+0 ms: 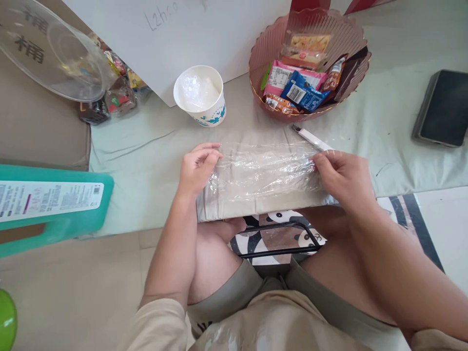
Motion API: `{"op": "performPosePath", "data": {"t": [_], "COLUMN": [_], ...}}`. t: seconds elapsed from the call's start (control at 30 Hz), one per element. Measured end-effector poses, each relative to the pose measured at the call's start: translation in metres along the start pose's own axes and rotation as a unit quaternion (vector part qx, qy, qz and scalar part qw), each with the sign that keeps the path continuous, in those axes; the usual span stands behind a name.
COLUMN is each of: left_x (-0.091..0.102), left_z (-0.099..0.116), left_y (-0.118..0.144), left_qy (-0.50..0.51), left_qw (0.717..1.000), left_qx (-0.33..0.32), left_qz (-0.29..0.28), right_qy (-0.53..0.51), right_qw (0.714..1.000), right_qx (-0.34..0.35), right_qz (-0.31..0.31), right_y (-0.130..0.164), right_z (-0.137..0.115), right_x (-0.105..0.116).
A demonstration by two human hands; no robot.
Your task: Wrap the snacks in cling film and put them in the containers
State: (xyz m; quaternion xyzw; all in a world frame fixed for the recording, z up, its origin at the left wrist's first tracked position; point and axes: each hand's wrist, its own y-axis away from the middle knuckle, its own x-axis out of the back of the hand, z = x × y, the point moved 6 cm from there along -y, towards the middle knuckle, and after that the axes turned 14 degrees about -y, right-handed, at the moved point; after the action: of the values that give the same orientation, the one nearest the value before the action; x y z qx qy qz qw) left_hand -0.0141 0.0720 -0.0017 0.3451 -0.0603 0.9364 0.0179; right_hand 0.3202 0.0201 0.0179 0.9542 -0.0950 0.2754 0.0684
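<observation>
A crinkled sheet of clear plastic wrap (261,170) lies on the pale cloth-covered low table (146,165), near its front edge. My left hand (197,168) pinches the sheet's left end, fingers curled on it. My right hand (341,178) grips the sheet's right end. The sheet is stretched flat between both hands. A white utility knife (310,138) lies just beyond my right hand. A white paper cup (200,95) lined with clear plastic stands behind my left hand.
A pink ribbed bowl (347,44) of wrapped snacks stands at the back. A dark tablet (444,107) lies far right. A white board (164,39), a clear plastic lid (51,53) and a teal stool (54,200) are to the left.
</observation>
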Motion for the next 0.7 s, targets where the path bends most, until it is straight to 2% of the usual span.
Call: {"op": "performPosePath", "data": {"t": [0.13,0.3,0.5,0.7], "left_x": [0.001,0.002,0.002,-0.007], "left_z": [0.003,0.001,0.010,0.008], "left_y": [0.009,0.012,0.008,0.004], "left_qy": [-0.080,-0.165,-0.110,-0.080], "left_qw": [0.995,0.983,0.994,0.996], "left_qx": [-0.026,0.024,-0.005,0.009], "left_qz": [-0.061,-0.075,-0.028,-0.029], "right_qy": [-0.004,0.000,-0.009,-0.025], "right_qw": [1.000,1.000,0.999,0.999], "right_qx": [-0.007,-0.016,-0.032,-0.036], "right_qz": [-0.001,-0.001,0.007,0.024], "right_y": [-0.002,-0.002,0.000,-0.001], "right_z": [0.001,0.002,0.001,0.009], "right_x": [0.001,0.002,0.003,0.005]}}
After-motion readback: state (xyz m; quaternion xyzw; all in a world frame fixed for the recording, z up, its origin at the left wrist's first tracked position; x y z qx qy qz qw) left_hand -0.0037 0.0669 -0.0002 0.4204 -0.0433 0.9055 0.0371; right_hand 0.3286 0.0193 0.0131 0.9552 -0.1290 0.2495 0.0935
